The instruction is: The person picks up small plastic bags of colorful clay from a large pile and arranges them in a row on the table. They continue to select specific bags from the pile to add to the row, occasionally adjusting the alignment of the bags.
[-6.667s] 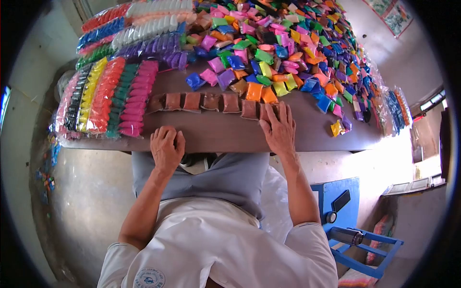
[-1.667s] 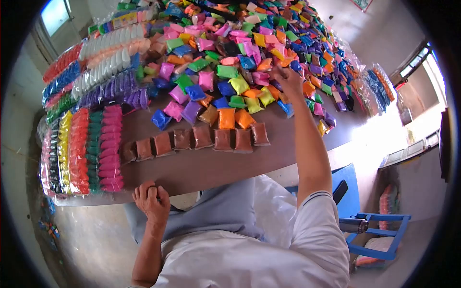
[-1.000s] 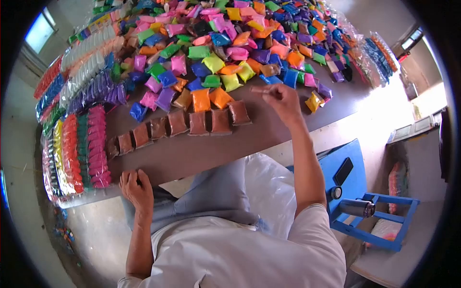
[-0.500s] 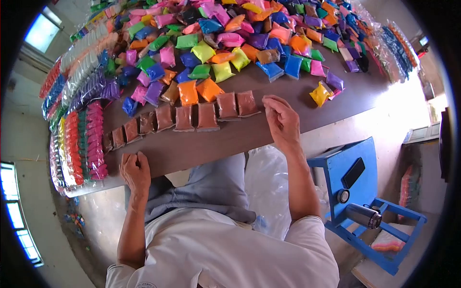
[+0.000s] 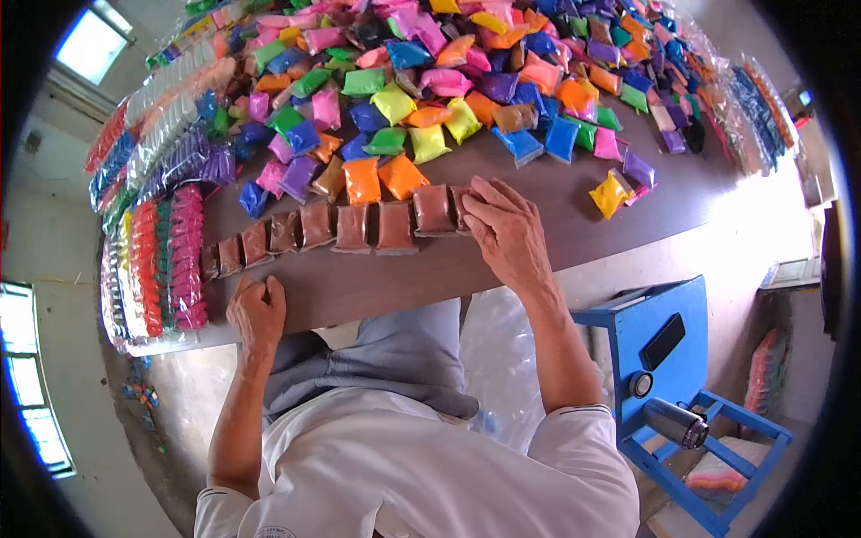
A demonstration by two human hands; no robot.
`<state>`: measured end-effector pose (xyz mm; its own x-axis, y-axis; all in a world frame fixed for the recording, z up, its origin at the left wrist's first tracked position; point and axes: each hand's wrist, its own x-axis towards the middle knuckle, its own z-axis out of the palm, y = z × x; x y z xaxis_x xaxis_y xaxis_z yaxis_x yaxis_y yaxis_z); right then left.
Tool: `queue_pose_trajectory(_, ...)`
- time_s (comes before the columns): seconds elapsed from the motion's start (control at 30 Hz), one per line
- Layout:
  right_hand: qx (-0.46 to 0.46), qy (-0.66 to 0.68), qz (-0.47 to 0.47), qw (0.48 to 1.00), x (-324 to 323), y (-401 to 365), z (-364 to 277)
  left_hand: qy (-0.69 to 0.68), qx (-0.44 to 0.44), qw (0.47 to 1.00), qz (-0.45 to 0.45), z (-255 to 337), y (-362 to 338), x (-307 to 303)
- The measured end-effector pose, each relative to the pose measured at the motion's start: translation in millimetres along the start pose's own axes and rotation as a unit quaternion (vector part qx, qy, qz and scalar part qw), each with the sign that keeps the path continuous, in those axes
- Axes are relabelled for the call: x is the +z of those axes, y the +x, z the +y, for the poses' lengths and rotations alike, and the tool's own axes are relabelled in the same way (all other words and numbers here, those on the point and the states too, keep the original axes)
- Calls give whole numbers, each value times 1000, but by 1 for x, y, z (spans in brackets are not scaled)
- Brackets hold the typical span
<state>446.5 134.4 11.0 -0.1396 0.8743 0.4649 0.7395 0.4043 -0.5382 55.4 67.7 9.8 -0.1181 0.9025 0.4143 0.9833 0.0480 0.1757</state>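
Observation:
A row of small brown packets (image 5: pixel 352 227) runs across the table (image 5: pixel 359 282) in front of me, the smaller-looking ones at the left end. My right hand (image 5: pixel 509 235) lies over the rightmost brown packet (image 5: pixel 462 204), its fingers stretched out and touching it; part of that packet is hidden. Near the front edge of the table, below the left end of the row, my left hand (image 5: pixel 257 309) rests with its fingers curled in and nothing visible in them.
Behind the row spreads a big heap of coloured packets (image 5: pixel 430 81). Bundled packet strips (image 5: pixel 186 260) stand at the left. A yellow packet (image 5: pixel 612 195) lies apart at the right. A blue stool (image 5: pixel 673 359) carries a phone (image 5: pixel 664 341) and a metal flask (image 5: pixel 673 421).
My right hand has moved left and now covers part of the end brown packet. My left hand stays curled at almost the same place. The whole view has shifted slightly.

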Motion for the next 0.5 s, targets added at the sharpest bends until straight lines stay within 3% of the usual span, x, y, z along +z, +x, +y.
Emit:
queue_pose_trajectory(0.1,29,91,13,995,0,0,8,-14,7,1000,13,1,-1,-1)
queue_pose_trajectory(0.2,18,102,38,994,-9,4,-6,-15,0,999,29,3,-5,-1)
queue_pose_trajectory(0.43,-78,16,67,995,-5,42,-41,-42,3,999,33,2,-4,-3)
queue_pose_trajectory(0.5,-19,33,72,997,-13,67,-45,-41,4,998,38,4,-6,-4)
